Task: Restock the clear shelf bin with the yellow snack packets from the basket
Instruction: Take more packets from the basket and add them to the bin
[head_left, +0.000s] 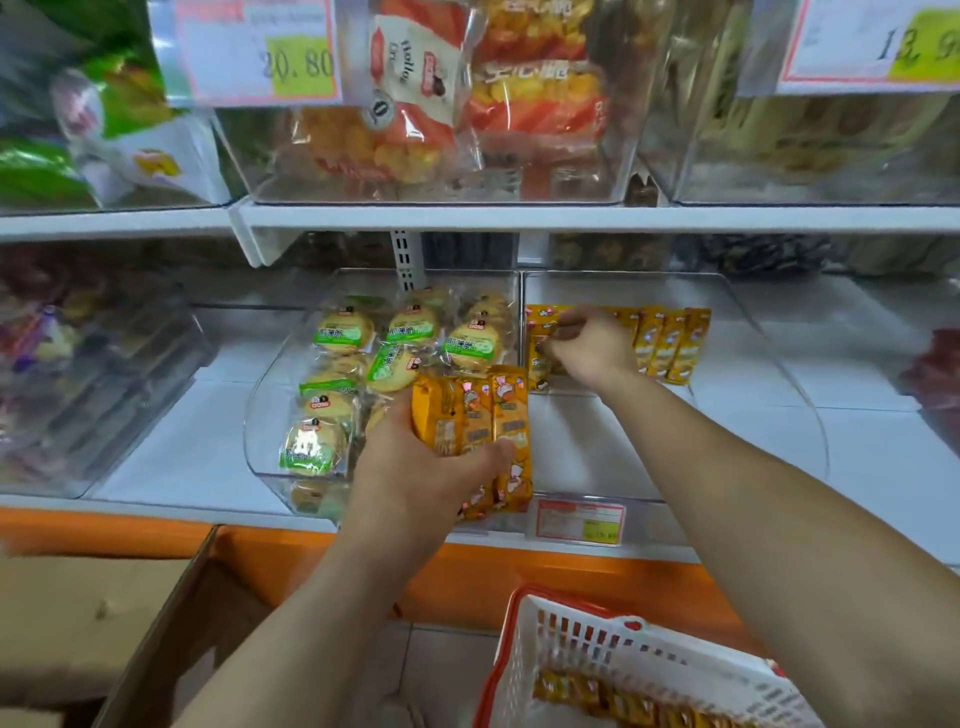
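Note:
My left hand (431, 467) grips a bundle of yellow snack packets (472, 415) in front of the shelf, at the near left corner of the clear shelf bin (753, 332). My right hand (587, 343) reaches into that bin, fingers pinched on a yellow packet (540, 332) at the back left. A row of upright yellow packets (670, 343) stands against the bin's back wall, to the right of that hand. The white basket (613, 644) with a red rim sits at the bottom right, with more yellow packets (623, 696) inside.
A neighbouring clear bin (270, 431) on the left holds green-labelled round cakes (384, 358). A price tag (579, 522) hangs on the bin's front. An upper shelf (467, 215) carries bagged snacks. An open cardboard box (93, 613) stands at the lower left.

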